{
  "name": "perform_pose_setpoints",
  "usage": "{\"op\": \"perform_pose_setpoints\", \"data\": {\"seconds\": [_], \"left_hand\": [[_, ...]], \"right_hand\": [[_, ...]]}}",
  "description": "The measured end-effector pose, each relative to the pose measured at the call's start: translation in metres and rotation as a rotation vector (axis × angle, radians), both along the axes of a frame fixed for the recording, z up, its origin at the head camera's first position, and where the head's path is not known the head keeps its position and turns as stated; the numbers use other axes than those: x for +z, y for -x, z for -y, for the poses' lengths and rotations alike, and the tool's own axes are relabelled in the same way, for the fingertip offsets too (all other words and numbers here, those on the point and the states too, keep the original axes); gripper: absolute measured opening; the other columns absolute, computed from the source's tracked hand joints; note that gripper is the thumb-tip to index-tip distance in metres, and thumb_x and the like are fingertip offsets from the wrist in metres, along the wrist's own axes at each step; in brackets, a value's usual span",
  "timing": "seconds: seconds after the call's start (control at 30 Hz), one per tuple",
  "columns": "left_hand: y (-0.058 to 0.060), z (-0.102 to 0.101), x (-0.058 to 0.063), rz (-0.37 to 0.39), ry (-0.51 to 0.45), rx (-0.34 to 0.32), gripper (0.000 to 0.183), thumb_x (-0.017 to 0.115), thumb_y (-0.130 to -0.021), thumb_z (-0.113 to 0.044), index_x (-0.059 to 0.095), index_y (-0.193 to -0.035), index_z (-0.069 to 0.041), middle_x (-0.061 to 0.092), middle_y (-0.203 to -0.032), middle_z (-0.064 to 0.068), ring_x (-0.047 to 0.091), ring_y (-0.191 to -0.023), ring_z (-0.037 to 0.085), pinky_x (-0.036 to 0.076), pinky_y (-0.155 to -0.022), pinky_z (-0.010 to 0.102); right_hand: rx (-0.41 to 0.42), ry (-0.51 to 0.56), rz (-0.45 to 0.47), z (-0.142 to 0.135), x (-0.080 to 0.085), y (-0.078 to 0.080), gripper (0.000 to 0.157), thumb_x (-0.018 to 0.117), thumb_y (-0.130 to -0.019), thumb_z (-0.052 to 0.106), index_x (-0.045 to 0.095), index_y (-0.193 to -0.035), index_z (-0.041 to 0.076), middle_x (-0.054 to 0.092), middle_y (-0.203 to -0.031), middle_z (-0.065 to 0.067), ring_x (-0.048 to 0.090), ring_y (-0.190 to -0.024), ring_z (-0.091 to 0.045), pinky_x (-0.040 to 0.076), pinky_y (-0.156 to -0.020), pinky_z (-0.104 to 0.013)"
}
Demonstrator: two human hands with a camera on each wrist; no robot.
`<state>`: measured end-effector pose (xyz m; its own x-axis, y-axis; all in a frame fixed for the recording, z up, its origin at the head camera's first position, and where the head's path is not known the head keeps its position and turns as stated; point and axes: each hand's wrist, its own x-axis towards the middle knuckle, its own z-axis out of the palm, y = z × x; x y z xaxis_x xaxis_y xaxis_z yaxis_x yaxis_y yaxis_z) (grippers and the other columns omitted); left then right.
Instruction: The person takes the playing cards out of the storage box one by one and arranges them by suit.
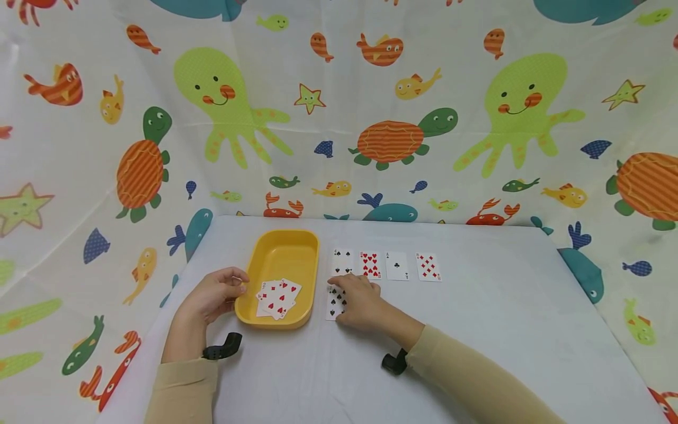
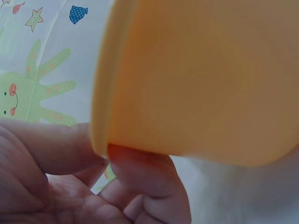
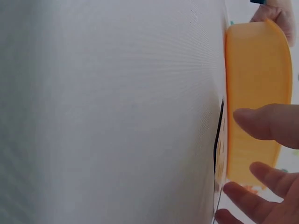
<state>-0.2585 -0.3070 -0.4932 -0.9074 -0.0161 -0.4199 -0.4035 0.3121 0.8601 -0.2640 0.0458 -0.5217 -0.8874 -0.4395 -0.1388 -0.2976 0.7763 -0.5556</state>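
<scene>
My left hand [image 1: 214, 292] pinches the left rim of a yellow plastic tray [image 1: 309, 253], with the thumb and fingers on either side of the rim [image 2: 103, 93] in the left wrist view. Several red-suit playing cards [image 1: 278, 299] lie overlapping in the tray's near end. Right of the tray, my right hand [image 1: 362, 303] is over a spade card [image 1: 335, 306] lying face up on the table, its thumb by the near edge and fingertips by the far edge. The right wrist view shows that hand's thumb [image 3: 264, 122] and fingers spread apart, close over the table.
Beyond the right hand runs a row of face-up cards: a spade card [image 1: 342, 259], a heart card [image 1: 370, 265], an ace of clubs [image 1: 397, 267] and a diamond card [image 1: 428, 268]. A white cloth covers the table [image 1: 503, 306]. A sea-animal curtain [image 1: 328, 76] hangs behind and beside it.
</scene>
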Motion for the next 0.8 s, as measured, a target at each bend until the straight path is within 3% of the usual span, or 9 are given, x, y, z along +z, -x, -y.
{"op": "perform_pose_setpoints", "data": {"seconds": [0.33, 0.6, 0.8], "left_hand": [[0.000, -0.002, 0.001, 0.000, -0.008, 0.000, 0.027, 0.064, -0.103, -0.006, 0.062, -0.128, 0.000, 0.064, -0.103, 0.008, 0.063, -0.089, 0.025, 0.062, -0.077, 0.028], [-0.001, -0.001, 0.001, -0.004, -0.004, 0.002, 0.026, 0.066, -0.102, -0.007, 0.063, -0.128, 0.000, 0.063, -0.103, 0.009, 0.063, -0.090, 0.026, 0.062, -0.078, 0.028], [0.000, 0.000, -0.002, 0.000, -0.001, -0.001, 0.028, 0.066, -0.103, -0.007, 0.062, -0.129, 0.000, 0.063, -0.105, 0.010, 0.062, -0.092, 0.026, 0.062, -0.079, 0.030]], "right_hand": [[-0.055, 0.023, -0.033, -0.003, 0.003, 0.006, 0.090, 0.092, -0.079, 0.023, 0.048, -0.158, 0.029, 0.047, -0.165, -0.003, 0.040, -0.154, -0.035, 0.032, -0.118, -0.072], [-0.027, 0.067, -0.072, 0.005, 0.013, 0.004, 0.095, 0.093, -0.079, 0.026, 0.045, -0.161, 0.026, 0.041, -0.170, -0.007, 0.033, -0.156, -0.039, 0.027, -0.120, -0.077], [0.000, 0.036, -0.103, 0.018, 0.026, 0.000, 0.096, 0.092, -0.081, 0.032, 0.041, -0.163, 0.029, 0.033, -0.174, -0.008, 0.028, -0.160, -0.039, 0.025, -0.121, -0.075]]}}
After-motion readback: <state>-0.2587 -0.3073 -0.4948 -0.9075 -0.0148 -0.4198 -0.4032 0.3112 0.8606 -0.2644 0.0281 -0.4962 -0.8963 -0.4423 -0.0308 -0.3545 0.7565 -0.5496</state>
